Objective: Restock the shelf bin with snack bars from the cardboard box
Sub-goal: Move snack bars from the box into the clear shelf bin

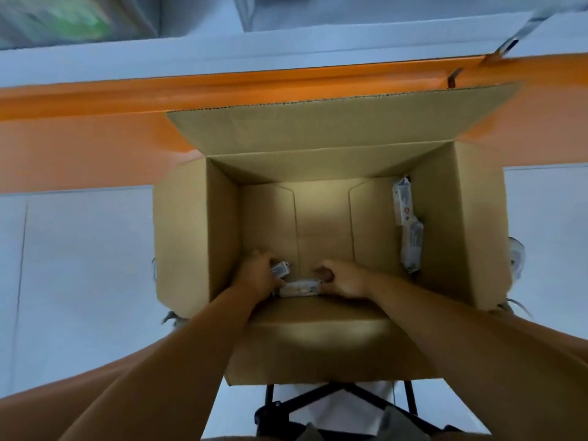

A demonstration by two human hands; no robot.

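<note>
Print on the pale wrappers is too small and blurred to read. The only mark that stands out is a small red spot on the upper bar (404, 205), right of centre in the frame. The cardboard box (187, 237) fills the middle of the frame, flaps folded out, seen from straight above.

The left hand (256, 276), at lower centre-left, reaches down to the box floor with its fingers curled round a snack bar (280, 268). The end of that bar sticks out to the right of the fingers, tilted. The right hand (345, 280), just to the right, has its fingers curled in toward the palm. A second bar (300, 288) lies flat on the box floor along the near wall, between the two hands. Its right end meets the right hand's fingertips, but whether they pinch it or only touch it cannot be told. Its left end lies just beside the left hand.

The upper bar and a lower bar (412, 246) lean against the box's right wall, end to end and slightly overlapping, well apart from both hands.

An orange shelf beam (95, 93) crosses the upper frame behind the box's far flap. A black folding stand (305, 404) shows under the box at the bottom of the frame, above a pale floor (79, 265).
</note>
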